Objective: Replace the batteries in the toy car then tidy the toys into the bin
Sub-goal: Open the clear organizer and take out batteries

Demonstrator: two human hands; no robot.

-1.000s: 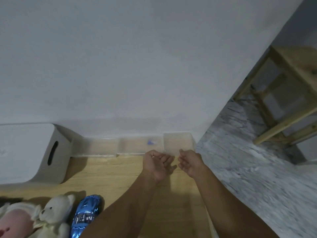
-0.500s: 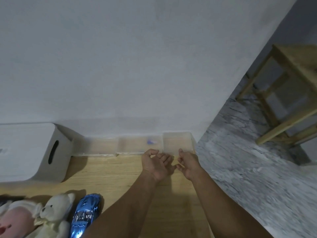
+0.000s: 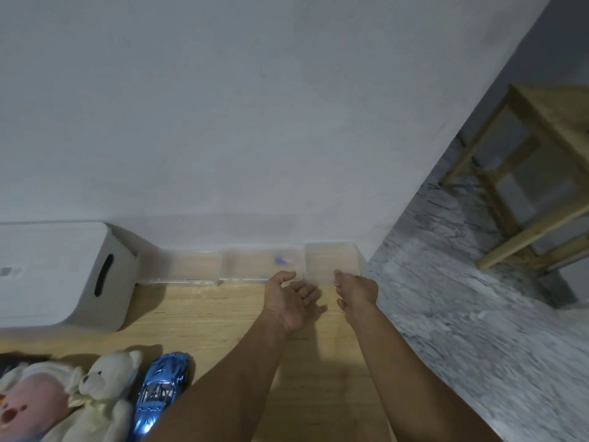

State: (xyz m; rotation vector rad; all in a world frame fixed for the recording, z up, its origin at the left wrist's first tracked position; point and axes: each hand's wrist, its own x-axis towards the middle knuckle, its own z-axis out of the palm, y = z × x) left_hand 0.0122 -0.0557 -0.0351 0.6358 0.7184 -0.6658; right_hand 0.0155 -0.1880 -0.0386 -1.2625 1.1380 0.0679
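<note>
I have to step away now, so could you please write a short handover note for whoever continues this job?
Left hand: open, palm up, holding nothing, in front of the clear trays.
Right hand: fingers at the near rim of the rightmost clear tray; whether it grips is unclear.
Blue toy car lies on the wooden table beside the white teddy bear and a pink plush.
White bin sits at the far left.
No battery in view; battery swap and tidying apparently both remain.
</note>
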